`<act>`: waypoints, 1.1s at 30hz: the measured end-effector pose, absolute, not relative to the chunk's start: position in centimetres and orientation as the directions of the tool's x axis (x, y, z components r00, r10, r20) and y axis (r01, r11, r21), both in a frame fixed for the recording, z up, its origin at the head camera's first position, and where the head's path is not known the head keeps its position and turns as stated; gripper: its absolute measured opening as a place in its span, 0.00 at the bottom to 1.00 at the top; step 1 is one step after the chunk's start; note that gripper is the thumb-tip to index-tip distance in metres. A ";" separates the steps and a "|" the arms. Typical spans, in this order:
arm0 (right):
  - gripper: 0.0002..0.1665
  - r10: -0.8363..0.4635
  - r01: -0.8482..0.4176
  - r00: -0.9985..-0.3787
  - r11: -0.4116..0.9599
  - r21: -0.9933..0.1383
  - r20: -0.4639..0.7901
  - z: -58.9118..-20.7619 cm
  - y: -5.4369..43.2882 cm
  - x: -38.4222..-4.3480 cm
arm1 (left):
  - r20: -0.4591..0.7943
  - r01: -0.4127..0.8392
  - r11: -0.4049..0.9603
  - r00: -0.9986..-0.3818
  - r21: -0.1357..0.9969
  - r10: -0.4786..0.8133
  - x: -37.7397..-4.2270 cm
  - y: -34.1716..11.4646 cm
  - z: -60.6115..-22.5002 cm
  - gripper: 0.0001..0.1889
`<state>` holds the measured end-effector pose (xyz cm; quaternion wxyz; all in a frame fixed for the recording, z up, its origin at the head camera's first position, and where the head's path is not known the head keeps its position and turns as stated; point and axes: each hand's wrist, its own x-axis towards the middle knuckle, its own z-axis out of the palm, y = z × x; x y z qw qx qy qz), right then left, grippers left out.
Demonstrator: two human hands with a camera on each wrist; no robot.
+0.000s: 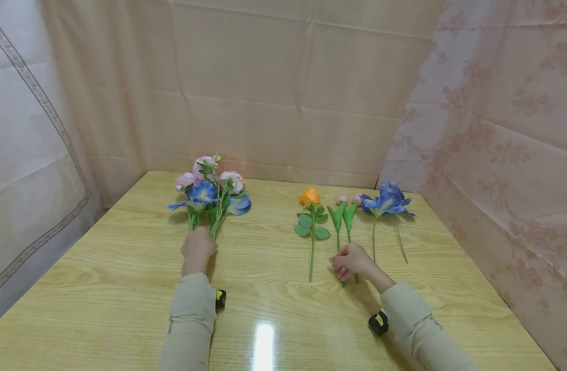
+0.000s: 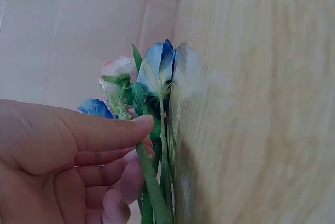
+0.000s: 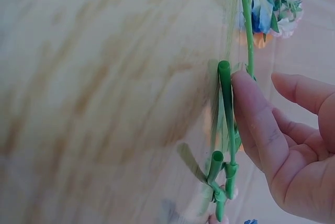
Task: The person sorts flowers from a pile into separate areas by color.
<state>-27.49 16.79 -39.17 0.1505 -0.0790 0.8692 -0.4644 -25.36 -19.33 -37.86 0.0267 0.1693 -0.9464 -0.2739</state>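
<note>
At the left of the table, my left hand (image 1: 198, 250) pinches green flower stems (image 2: 152, 187) between thumb and fingers. They belong to a loose bunch with blue flowers (image 1: 203, 192) and pink-white blooms (image 1: 232, 181) beyond the hand. On the right side, my right hand (image 1: 353, 259) is over the lower stems of two pink tulips (image 1: 342, 199). In the right wrist view its forefinger lies against one tulip stem (image 3: 227, 109), while the thumb stands apart. An orange rose (image 1: 310, 197) with green leaves lies just left of the tulips.
Blue flowers (image 1: 390, 201) with thin stems lie right of the tulips. The wooden table (image 1: 260, 257) meets a beige curtain (image 1: 246, 93) at the back and a patterned pink cloth (image 1: 506, 154) on the right. Small black devices (image 1: 378, 323) sit at both wrists.
</note>
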 end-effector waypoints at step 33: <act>0.11 -0.436 -0.207 -0.899 0.505 -0.838 -0.040 -37.8 13.7 -26.5 | 0.103 0.005 0.575 -0.985 0.818 -0.138 -25.1 -15.0 -35.2 0.07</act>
